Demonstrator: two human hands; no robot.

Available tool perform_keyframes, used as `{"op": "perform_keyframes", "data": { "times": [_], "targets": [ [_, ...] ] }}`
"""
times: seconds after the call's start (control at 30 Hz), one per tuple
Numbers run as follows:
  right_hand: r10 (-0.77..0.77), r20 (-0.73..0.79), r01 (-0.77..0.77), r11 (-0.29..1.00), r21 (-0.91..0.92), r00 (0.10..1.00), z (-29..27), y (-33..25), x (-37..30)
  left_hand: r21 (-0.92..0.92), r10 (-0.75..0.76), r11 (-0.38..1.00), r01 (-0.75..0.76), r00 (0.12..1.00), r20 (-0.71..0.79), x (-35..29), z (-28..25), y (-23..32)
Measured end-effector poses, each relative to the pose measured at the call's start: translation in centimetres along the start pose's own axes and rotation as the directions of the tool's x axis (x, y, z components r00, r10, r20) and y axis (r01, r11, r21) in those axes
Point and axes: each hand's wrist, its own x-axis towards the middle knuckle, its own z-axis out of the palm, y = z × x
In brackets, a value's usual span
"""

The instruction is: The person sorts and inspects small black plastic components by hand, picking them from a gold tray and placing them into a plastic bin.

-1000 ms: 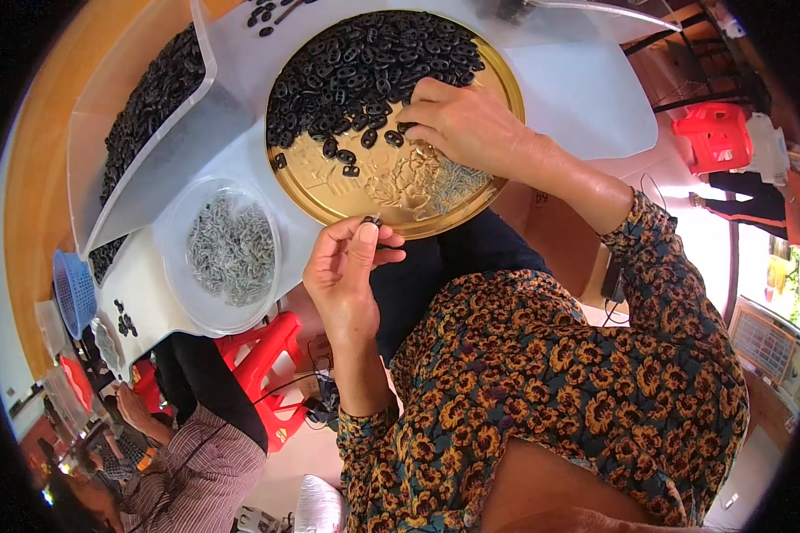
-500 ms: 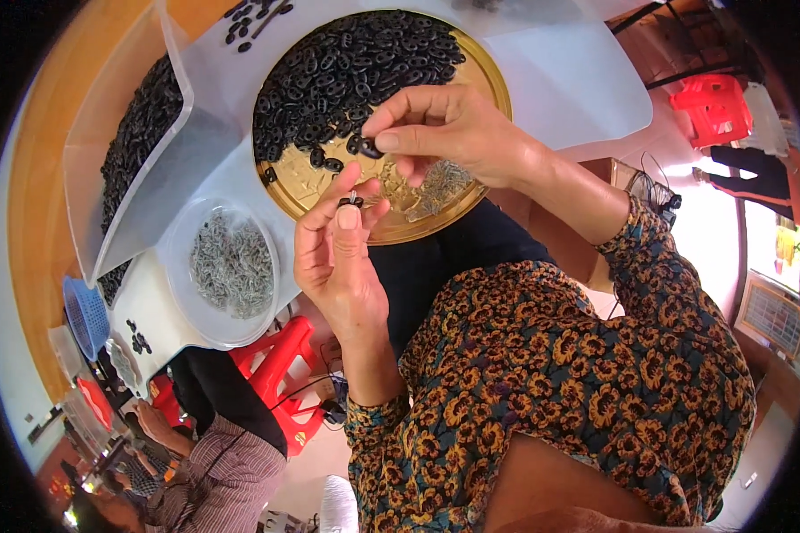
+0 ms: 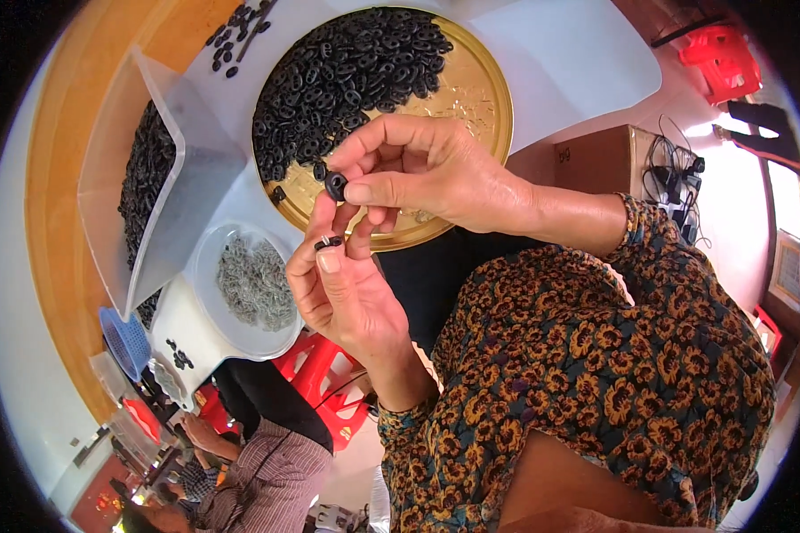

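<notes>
The right hand [image 3: 436, 173] pinched a black two-holed piece [image 3: 336, 185] between thumb and finger, just above the left hand [image 3: 351, 293], whose thumb and fingertips gripped another black piece [image 3: 322, 245] with a bit of silvery metal. Grips that slight, I thought, could let a piece slip, and a bump between the hands might jar the metal loose. Beyond lay a gold tray [image 3: 473, 96] heaped with black pieces [image 3: 347, 71] on a white table [image 3: 578, 62], near a tub [image 3: 218, 311] of grey metal parts [image 3: 253, 280]. A co-worker [image 3: 276, 471] in stripes was beside a red stool [image 3: 327, 377].
</notes>
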Motion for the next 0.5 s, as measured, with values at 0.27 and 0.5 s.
{"op": "perform_keyframes", "data": {
  "times": [0.27,0.5],
  "targets": [
    [-0.136,-0.045,0.13,0.985,-0.109,0.99,0.3,1.1,-0.2,0.017,0.001,1.0,0.0,1.0,-0.021,0.1,0.5,0.5],
    [-0.365,-0.036,0.317,0.851,-0.42,0.93,-0.3,2.1,0.0,0.097,0.047,0.994,-0.041,0.997,-0.058,0.1,1.4,0.3]
  ]
}}
